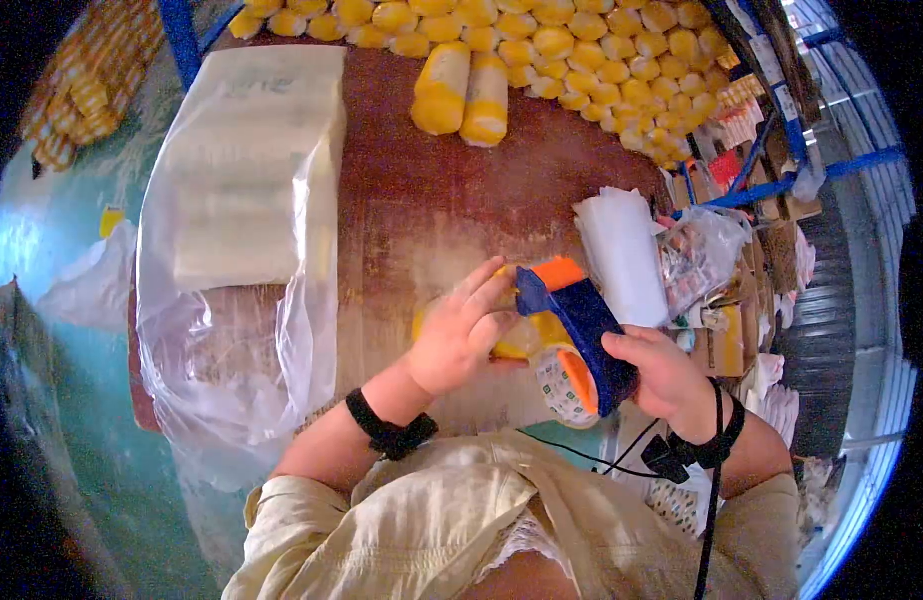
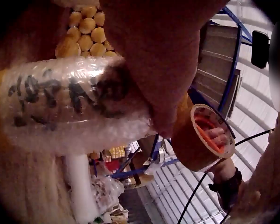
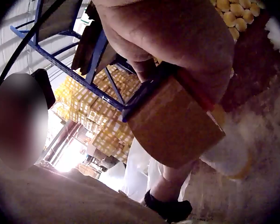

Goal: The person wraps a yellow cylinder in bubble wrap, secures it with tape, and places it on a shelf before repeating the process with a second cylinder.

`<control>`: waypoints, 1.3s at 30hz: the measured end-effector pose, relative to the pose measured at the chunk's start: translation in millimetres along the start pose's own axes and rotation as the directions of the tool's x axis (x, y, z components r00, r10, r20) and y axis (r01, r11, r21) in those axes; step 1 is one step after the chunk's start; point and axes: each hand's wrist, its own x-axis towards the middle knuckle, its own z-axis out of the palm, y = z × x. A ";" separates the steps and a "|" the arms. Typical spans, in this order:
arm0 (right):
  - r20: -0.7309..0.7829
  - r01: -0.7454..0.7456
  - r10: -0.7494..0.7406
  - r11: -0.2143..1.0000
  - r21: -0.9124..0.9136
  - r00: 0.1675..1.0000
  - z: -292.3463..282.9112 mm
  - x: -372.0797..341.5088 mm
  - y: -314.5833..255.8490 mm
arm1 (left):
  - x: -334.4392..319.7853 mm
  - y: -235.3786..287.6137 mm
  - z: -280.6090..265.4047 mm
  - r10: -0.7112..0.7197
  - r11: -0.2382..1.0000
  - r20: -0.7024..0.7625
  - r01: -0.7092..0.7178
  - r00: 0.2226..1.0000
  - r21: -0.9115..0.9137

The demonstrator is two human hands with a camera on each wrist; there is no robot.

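I can see a way through over the bare middle of the desk (image 1: 402, 190), between the plastic-bagged stack (image 1: 252, 170) on the left and the white roll (image 1: 624, 258) on the right. Two loose rolls (image 1: 464, 95) and the yellow-ended pile (image 1: 582, 50) obstruct the far end; nearer me, the tape dispenser (image 1: 600, 335) blocks the way.

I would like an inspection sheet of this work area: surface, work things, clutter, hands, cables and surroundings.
Surface: red-brown table, with pale worn patches.
Work things: blue-and-orange tape dispenser; wrapped roll with dark writing.
Clutter: clear plastic on the left, white roll on the right, stacked yellow-ended rolls at the far side.
Hands: right hand grips the dispenser; left hand has extended fingers near its front.
Cables: black cable at the right wrist.
Surroundings: blue bars on the right.
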 end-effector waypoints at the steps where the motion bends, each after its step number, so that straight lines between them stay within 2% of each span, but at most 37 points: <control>1: 0.018 -0.002 0.002 1.000 -0.003 1.000 -1.0 -0.2 -0.4 | 0.3 -0.8 0.6 0.042 0.998 0.014 -0.042 0.999 0.055; 4: 0.069 -0.011 0.009 1.000 0.014 0.998 -3.1 -3.4 -1.9 | 6.2 -4.0 -5.7 -0.079 0.980 0.101 0.059 0.992 0.192; 5: 0.083 -0.014 0.011 0.999 0.034 0.996 -4.2 -6.6 -1.5 | 7.7 -14.6 -4.1 -0.012 0.975 0.122 -0.015 0.993 0.221; 6: 0.097 -0.015 0.010 0.999 0.050 0.995 -6.0 -10.3 -2.3 | 12.4 -19.0 -6.9 -0.041 0.970 0.097 0.016 0.994 0.244; 8: -0.009 -0.031 0.032 0.998 0.062 0.999 -12.0 -31.0 11.6 | 21.5 -26.5 -13.1 -0.094 0.954 0.046 0.077 0.995 0.289; 9: -0.025 0.036 -0.035 0.998 0.041 0.999 -11.9 -36.5 17.5 | 23.6 -32.9 -15.0 -0.101 0.943 0.027 0.087 0.995 0.320; 12: -0.123 0.032 -0.037 0.999 -0.044 0.992 -25.2 -37.9 47.0 | 33.6 -36.4 -17.2 -0.079 0.955 0.007 0.073 0.997 0.289; 13: -0.060 -0.016 0.014 0.999 -0.035 0.998 -30.7 -30.3 55.9 | 34.3 -36.5 -16.6 -0.093 0.962 0.013 0.087 0.996 0.260; 15: -0.020 0.050 -0.049 0.999 0.007 0.999 -31.4 -15.2 69.3 | 36.7 -32.9 -14.4 -0.129 0.973 0.032 0.121 0.991 0.198; 18: 0.006 0.115 -0.115 0.993 -0.020 0.993 -36.2 4.6 78.3 | 55.0 -23.8 -23.7 -0.336 0.906 0.238 0.244 0.911 0.346; 19: 0.035 0.154 -0.154 0.988 -0.007 0.988 -38.3 14.0 77.1 | 58.1 -29.1 -25.0 -0.402 0.902 0.251 0.334 0.880 0.274; 22: 0.084 0.253 -0.259 0.964 0.078 0.962 -31.8 42.6 50.7 | 61.9 -79.0 -20.9 -0.275 0.949 0.169 0.240 0.947 0.203; 25: 0.101 0.254 -0.275 0.951 0.178 0.956 -18.9 91.9 25.8 | 63.7 -133.9 -17.1 -0.353 0.935 0.137 0.342 0.925 0.098; 26: 0.129 0.242 -0.271 0.948 0.207 0.954 -15.5 110.1 18.3 | 61.7 -143.7 -16.7 -0.486 0.874 0.142 0.479 0.862 0.083; 28: 0.194 0.188 -0.218 0.969 0.160 0.957 -10.1 145.0 2.9 | 54.6 -161.6 -17.3 -0.719 0.691 0.153 0.721 0.678 0.054; 29: 0.191 0.161 -0.185 0.977 0.138 0.964 -5.0 154.5 -4.7 | 44.5 -176.0 -16.6 -0.769 0.639 0.141 0.761 0.624 0.116; 32: 0.157 0.072 -0.092 0.989 0.127 0.983 11.2 181.1 -13.6 | 17.9 -194.7 -14.4 -0.835 0.550 0.110 0.813 0.539 0.191; 33: 0.200 0.050 -0.079 0.988 0.147 0.977 13.9 186.5 -10.8 | 4.9 -198.3 -10.5 -0.829 0.559 0.101 0.823 0.550 0.105; 35: 0.170 0.000 -0.019 0.994 0.113 0.985 17.2 191.6 -3.6 | -16.5 -204.6 -4.9 -0.813 0.574 0.069 0.816 0.578 -0.067; 38: 0.154 0.009 -0.025 0.995 0.102 0.988 19.8 185.5 2.9 | -29.0 -202.6 -1.5 -0.794 0.605 -0.013 0.787 0.608 -0.121; 39: 0.151 0.024 -0.040 0.994 0.108 0.988 19.2 178.1 5.3 | -29.9 -201.0 0.3 -0.803 0.592 -0.013 0.796 0.596 -0.125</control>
